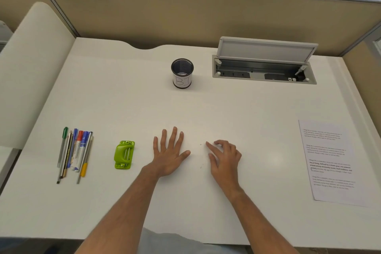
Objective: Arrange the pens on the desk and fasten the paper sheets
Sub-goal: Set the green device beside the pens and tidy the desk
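Observation:
Several pens and markers (75,153) lie side by side in a bundle at the left of the white desk (226,109). Right of them sits a green stapler (124,155). A black mesh pen cup (182,73) with a white label stands at the back middle, with no pens in it. Printed paper sheets (329,162) lie at the right edge. My left hand (169,153) rests flat on the desk with fingers spread, holding nothing. My right hand (223,155) hovers beside it, fingers loosely curled and empty.
An open cable tray (263,70) with its lid raised is set into the desk at the back right. Beige partition walls (185,10) enclose the desk. A cream chair back (31,72) stands at the left. Small specks lie between my hands.

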Available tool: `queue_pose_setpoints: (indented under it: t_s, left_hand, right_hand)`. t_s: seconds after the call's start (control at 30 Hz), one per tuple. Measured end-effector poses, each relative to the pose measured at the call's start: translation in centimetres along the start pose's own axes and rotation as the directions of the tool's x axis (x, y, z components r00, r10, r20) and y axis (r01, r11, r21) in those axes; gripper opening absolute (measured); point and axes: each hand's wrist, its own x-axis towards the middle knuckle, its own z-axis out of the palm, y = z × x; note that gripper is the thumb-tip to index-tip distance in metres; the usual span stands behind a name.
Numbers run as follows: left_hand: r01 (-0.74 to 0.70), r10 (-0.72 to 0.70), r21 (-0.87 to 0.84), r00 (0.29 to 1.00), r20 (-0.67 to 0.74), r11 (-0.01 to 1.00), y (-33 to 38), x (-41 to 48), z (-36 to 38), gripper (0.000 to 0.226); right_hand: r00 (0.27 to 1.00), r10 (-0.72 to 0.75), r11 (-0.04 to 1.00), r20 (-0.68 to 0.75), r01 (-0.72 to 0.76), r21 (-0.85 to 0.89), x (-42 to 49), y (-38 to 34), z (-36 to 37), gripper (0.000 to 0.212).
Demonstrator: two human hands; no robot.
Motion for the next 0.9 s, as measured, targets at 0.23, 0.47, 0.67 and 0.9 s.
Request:
queue_pose_setpoints:
  t_s: [0.23,0.47,0.67,0.9]
  left_hand:
    - [-0.002,0.002,0.006,1.0,0.02,1.0,-0.1,0.0,-0.2,0.076]
    - [-0.001,0.001,0.005,0.999,0.044,1.0,-0.3,0.5,-0.2,0.079]
    - [-0.005,0.005,-0.001,0.998,0.056,1.0,-0.3,0.5,-0.3,0.079]
    - [-0.006,0.006,-0.008,0.998,0.058,1.0,0.0,0.3,-0.5,0.08]
  right_hand:
    - [0.977,-0.134,0.973,0.167,0.162,-0.164,1.2,-0.9,-0.3,0.074]
    - [0.966,-0.175,0.959,0.192,0.211,-0.188,-3.6,-0.4,-0.7,0.073]
    - [0.999,0.039,0.999,0.018,-0.039,-0.017,-4.8,-0.7,-1.3,0.06]
    - [0.996,-0.042,0.994,0.084,0.05,-0.095,-6.2,-1.6,-0.8,0.049]
